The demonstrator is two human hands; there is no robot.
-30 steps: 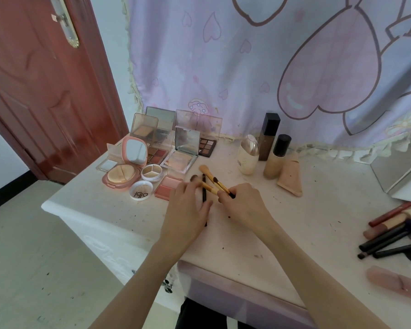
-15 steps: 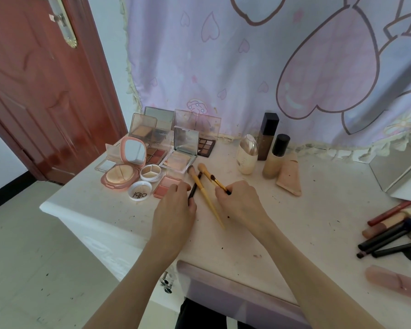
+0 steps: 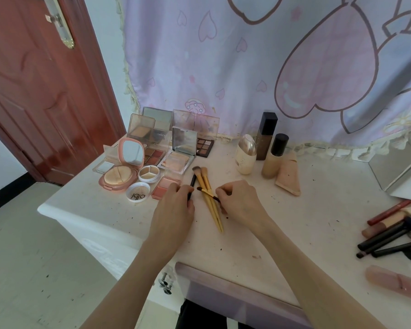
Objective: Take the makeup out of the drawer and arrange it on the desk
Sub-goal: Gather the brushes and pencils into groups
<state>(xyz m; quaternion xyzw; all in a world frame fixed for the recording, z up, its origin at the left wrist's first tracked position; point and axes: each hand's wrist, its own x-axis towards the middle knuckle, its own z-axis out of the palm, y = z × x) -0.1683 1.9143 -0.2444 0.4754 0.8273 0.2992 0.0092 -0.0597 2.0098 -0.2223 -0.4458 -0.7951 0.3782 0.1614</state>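
Wooden brushes (image 3: pixel 210 200) now parallel on desk (image 3: pixel 294 222); left hand (image 3: pixel 173 210) gripping black brush (image 3: pixel 192 185), right hand (image 3: pixel 241 203) pinching small brush (image 3: pixel 207 192).

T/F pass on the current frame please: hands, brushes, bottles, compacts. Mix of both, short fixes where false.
1. The left hand grips a black-handled brush. True.
2. Two wooden-handled brushes lie side by side on the desk between the hands. True.
3. The right hand rests flat and holds nothing. False: its fingers pinch a small brush that lies across the wooden handles.
4. The black-capped bottles lie on their sides. False: they stand upright near the curtain.
5. The pink round compact is open, mirror up. True.
6. The pencils sit at the desk's left edge. False: they lie at the right edge.
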